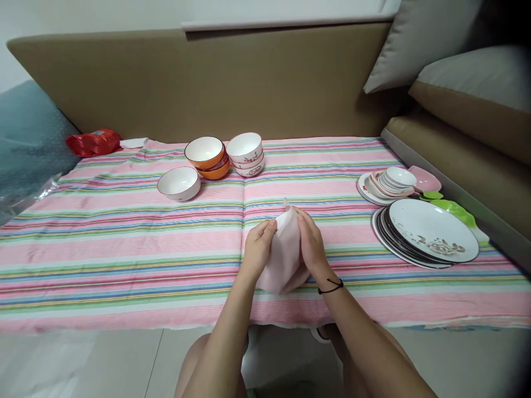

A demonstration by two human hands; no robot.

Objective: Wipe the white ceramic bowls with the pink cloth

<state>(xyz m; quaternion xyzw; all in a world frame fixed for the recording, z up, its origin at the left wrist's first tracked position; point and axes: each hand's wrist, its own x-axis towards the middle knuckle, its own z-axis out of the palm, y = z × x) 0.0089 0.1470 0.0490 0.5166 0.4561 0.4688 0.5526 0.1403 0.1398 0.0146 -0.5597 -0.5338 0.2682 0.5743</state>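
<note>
Between my two hands is a pale pink cloth (282,262), hanging in folds close above the front part of the striped cover. My left hand (258,244) grips its left side, thumb on top. On the other side my right hand (311,239) is curled against the cloth, its fingers partly hidden behind it. A whitish patch shows near the top between the thumbs; I cannot tell whether something is wrapped inside. Ahead and to the left, a single white bowl (179,185) with a red rim stands upright, apart from the hands.
Behind it stand stacks of orange bowls (214,172) and white bowls (249,166). On the right are stacked large plates (431,229), small dishes (398,179) and a green leaf-shaped dish (454,211). A red plastic bundle (95,143) lies far left. The sofa back (290,83) rises behind.
</note>
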